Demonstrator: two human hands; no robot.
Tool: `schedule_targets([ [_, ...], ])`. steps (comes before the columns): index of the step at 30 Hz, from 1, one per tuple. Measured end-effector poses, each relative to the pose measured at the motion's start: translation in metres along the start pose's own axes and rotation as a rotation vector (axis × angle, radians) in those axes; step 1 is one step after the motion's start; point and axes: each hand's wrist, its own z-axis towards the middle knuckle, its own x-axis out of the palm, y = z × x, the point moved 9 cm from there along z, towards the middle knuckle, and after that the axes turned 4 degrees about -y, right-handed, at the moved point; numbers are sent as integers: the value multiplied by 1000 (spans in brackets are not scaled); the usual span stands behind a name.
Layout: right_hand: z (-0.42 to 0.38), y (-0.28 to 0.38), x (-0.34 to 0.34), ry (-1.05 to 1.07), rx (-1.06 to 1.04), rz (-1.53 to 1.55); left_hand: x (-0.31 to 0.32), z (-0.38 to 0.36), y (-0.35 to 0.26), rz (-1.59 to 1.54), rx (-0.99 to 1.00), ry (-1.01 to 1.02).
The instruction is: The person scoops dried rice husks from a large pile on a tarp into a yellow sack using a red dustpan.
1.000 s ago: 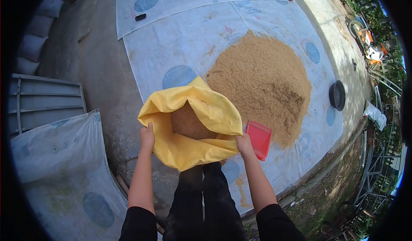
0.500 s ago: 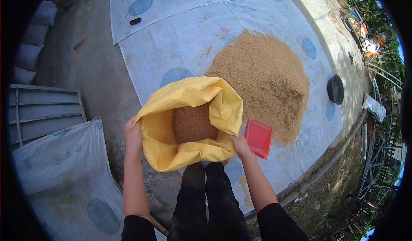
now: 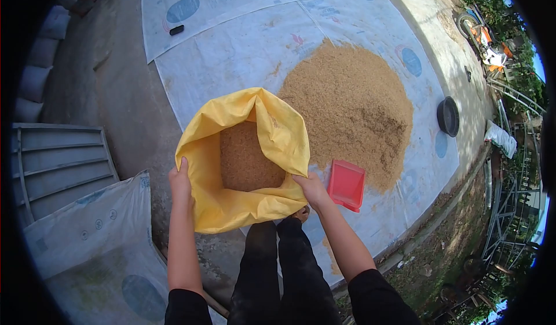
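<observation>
Standing at the bottom of the view, the person shows two legs in black trousers [image 3: 278, 273], with the toes of one foot [image 3: 300, 214] visible just under the sack. Both arms reach forward from black sleeves. The left hand [image 3: 180, 181] is closed on the left edge of the yellow sack [image 3: 231, 209], with the fingers wrapped over the rolled rim. The right hand [image 3: 313, 189] pinches the right edge of the same rim, so each grip is pressed together on the cloth and not spread. The sack is held up in front of the legs with its mouth open to the camera, and inside it lies brown grain [image 3: 246, 160] that fills it to a good part. The far rim of the sack stands up in a point, and its right flap folds inward.

Just beside the right hand, a red scoop [image 3: 346, 184] lies on the white tarpaulin [image 3: 231, 53], touching the near edge of the big grain pile [image 3: 350, 105]. This pile is spread on the tarpaulin behind the sack. On the left, near the person, there is another printed sheet [image 3: 87, 232] and a grey metal frame [image 3: 55, 163] on the concrete ground. Farther away to the right, a black round basin [image 3: 447, 116] sits at the edge of the tarpaulin. Beyond it, a motorbike [image 3: 483, 35] stands near green plants. At the far left, white filled bags [image 3: 43, 47] lie in a row.
</observation>
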Motion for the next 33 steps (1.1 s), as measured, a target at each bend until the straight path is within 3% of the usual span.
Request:
schedule_targets([
  [4,-6,15,-6,16,-83,-30,2,-18,-23,-88,23,-17],
  [9,26,-32,-19,-87,-22,-108,-4,14,47,213,44,36],
  [12,41,-49,-5,-127,-15,70,-9,21,59,304,44,-20],
  [13,39,-46,-1,-126,-9,70,-10,21,56,307,39,-23],
  [15,36,-25,4,-133,-12,102,-5,26,40,16,-4,29],
  [22,39,43,18,-22,-54,201,44,8,-45,-19,60,40],
  [24,37,49,18,-1,-87,63,49,0,-48,-6,45,50],
  [25,40,42,15,-1,-88,68,46,3,-40,-1,48,52],
  [27,57,11,-3,-93,-51,-194,46,21,0,386,121,141],
  [29,65,-21,-14,-131,-39,-194,30,43,45,511,87,80],
  [33,72,-37,-21,-230,-103,-112,25,35,38,448,120,78],
])
